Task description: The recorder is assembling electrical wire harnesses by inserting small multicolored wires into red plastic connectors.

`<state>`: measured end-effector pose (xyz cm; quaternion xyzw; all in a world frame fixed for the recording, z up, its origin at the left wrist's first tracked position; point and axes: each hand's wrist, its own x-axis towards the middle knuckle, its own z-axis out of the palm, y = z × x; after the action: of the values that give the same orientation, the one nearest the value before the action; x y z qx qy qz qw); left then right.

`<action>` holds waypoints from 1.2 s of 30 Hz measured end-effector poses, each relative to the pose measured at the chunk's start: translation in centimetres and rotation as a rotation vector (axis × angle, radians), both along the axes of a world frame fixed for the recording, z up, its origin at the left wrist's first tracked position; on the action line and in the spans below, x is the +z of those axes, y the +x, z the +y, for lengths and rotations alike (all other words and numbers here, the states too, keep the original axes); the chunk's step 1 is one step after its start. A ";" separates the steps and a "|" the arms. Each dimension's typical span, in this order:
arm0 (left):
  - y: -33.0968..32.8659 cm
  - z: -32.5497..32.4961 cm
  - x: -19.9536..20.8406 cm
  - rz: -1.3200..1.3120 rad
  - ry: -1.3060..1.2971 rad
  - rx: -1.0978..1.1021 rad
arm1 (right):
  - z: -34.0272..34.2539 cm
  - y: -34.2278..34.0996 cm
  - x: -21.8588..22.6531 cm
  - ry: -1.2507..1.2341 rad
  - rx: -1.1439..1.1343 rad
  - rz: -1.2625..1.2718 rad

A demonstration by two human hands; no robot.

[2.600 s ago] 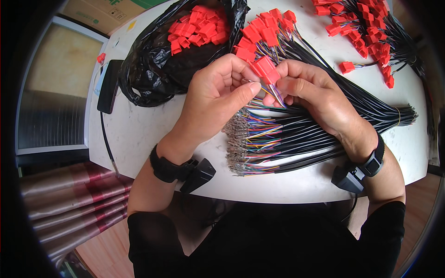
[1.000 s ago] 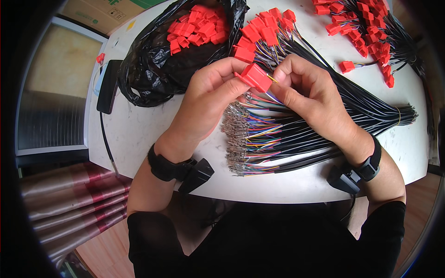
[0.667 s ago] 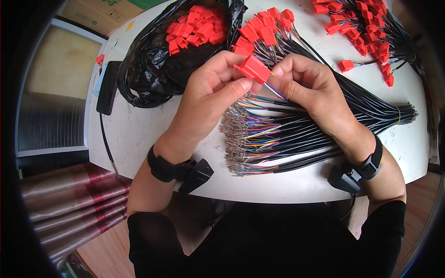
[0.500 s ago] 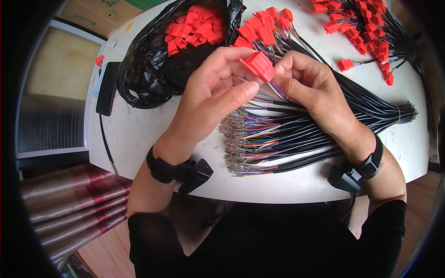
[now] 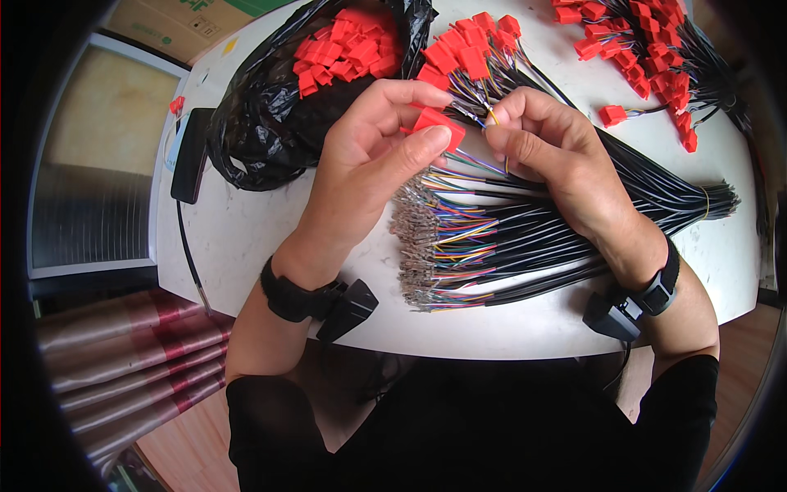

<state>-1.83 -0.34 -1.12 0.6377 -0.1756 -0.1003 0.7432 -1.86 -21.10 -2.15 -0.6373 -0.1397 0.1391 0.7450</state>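
Between the thumb and fingers of my left hand (image 5: 369, 156) is a red plastic connector housing (image 5: 438, 129). My right hand (image 5: 549, 143) pinches a thin yellow wire (image 5: 493, 115), its metal-tipped end pointing up, just right of the housing and apart from it. Other thin coloured wires run near the fingertips. Below both hands lies a row of black cables (image 5: 541, 238), their stripped coloured wires ending in a bunch of metal terminals (image 5: 416, 246). Beyond the hands, several cables carry red housings (image 5: 471, 61) on their ends.
A black plastic bag (image 5: 254, 131) full of loose red housings (image 5: 348, 49) stands at the far left, beside a dark phone (image 5: 192, 156). More cables with red housings (image 5: 656, 61) lie at the far right. A cardboard box (image 5: 176, 25) sits behind the white table (image 5: 369, 328).
The red housing in my left hand has moved down and left, away from my right fingers. The yellow wire now shows, pinched upright in my right hand.
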 end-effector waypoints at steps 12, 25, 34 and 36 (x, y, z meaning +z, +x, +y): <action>0.4 0.5 -0.5 0.079 0.004 -0.092 | -0.6 0.2 0.2 0.088 0.054 0.088; 0.3 0.5 -0.5 0.120 -0.005 -0.081 | -0.5 0.1 0.8 0.032 0.074 0.094; 0.7 0.9 -0.9 0.282 -0.078 -0.138 | -0.1 -0.1 0.8 0.000 -0.033 0.106; 0.9 1.1 -1.2 0.298 -0.094 -0.153 | -0.2 -0.1 0.6 -0.004 -0.014 0.076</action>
<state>-0.88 0.77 -2.30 0.5652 -0.1160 -0.2419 0.7801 -1.94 -21.27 -1.57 -0.6342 -0.1067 0.1582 0.7493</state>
